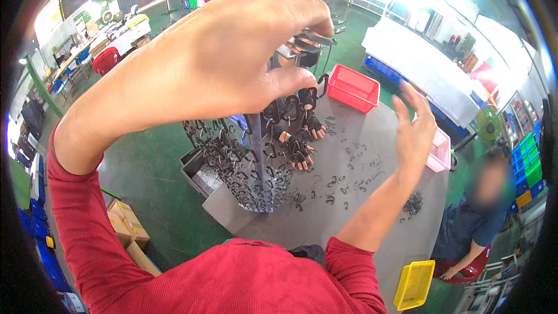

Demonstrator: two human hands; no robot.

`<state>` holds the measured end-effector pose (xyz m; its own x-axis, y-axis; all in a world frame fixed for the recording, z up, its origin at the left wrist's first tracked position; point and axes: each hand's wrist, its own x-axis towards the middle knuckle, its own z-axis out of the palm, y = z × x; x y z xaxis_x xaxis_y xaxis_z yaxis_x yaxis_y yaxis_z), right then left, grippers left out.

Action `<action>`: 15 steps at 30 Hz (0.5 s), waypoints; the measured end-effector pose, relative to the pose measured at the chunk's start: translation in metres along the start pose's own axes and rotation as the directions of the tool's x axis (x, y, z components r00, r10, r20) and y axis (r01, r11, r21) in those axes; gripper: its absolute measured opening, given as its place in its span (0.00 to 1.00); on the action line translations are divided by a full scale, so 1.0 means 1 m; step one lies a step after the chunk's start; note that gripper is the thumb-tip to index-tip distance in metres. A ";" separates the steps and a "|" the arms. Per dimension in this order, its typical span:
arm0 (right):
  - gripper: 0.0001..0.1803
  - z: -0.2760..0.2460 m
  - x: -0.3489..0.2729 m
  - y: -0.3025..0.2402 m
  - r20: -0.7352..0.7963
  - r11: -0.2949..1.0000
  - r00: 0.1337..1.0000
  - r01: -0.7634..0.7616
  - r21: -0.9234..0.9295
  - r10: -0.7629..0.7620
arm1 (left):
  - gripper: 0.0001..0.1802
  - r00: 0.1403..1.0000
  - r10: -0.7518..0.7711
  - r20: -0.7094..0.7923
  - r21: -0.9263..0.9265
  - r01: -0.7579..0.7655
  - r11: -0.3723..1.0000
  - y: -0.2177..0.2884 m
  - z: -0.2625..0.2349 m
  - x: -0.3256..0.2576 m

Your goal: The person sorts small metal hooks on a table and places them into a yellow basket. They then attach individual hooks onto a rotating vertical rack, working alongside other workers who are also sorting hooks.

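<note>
Black hooks (244, 163) hang over a grey table (372, 134) with red (353, 87), pink (440, 151) and yellow baskets (414, 284).

Rack of black hooks below the raised left fingers

The rack (256, 163) stands upright on a grey centre pole, densely hung with small black hooks (229, 160) in tiers, widest at the bottom. Its top sits just under the left thumb tip, well left of the right fingers.
</note>
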<state>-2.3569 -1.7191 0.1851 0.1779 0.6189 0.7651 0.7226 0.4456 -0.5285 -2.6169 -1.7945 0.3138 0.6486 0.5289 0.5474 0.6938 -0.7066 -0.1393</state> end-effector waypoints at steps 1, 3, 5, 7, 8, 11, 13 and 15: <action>0.15 0.010 -0.001 -0.022 0.087 0.957 0.996 -0.021 0.289 -0.004 | 0.25 1.000 0.009 -0.002 0.034 -0.009 0.999 -0.002 -0.001 -0.003; 0.12 0.027 -0.003 -0.067 0.227 0.731 0.970 -0.091 0.676 -0.089 | 0.26 1.000 0.029 -0.006 0.101 -0.028 0.994 -0.009 -0.003 -0.011; 0.11 0.036 -0.004 -0.083 0.294 0.563 0.939 -0.148 0.813 -0.177 | 0.28 0.997 0.059 0.052 0.065 -0.062 0.996 -0.008 -0.006 -0.010; 0.10 0.038 -0.002 -0.088 0.336 0.438 0.908 -0.203 0.876 -0.250 | 0.29 0.991 0.099 0.090 0.024 -0.102 0.995 -0.007 -0.010 -0.010; 0.09 0.034 -0.002 -0.090 0.360 0.388 0.900 -0.249 0.887 -0.246 | 0.30 0.987 0.124 0.102 -0.002 -0.124 0.992 -0.009 -0.010 -0.010; 0.08 0.041 -0.006 -0.087 0.386 0.364 0.894 -0.289 0.886 -0.228 | 0.30 0.983 0.129 0.128 -0.061 -0.122 0.991 -0.011 -0.006 -0.018; 0.07 0.044 -0.010 -0.091 0.349 0.376 0.915 -0.257 0.890 -0.202 | 0.30 0.982 0.128 0.136 -0.082 -0.117 0.990 -0.013 -0.004 -0.019; 0.07 0.048 -0.012 -0.094 0.291 0.396 0.936 -0.195 0.897 -0.198 | 0.29 0.982 0.117 0.147 -0.072 -0.108 0.992 -0.014 -0.004 -0.019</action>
<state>-2.4589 -1.7376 0.2082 -0.1710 0.6794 0.7136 -0.3480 0.6359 -0.6889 -2.6406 -1.7963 0.3082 0.7644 0.5053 0.4004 0.5955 -0.7914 -0.1380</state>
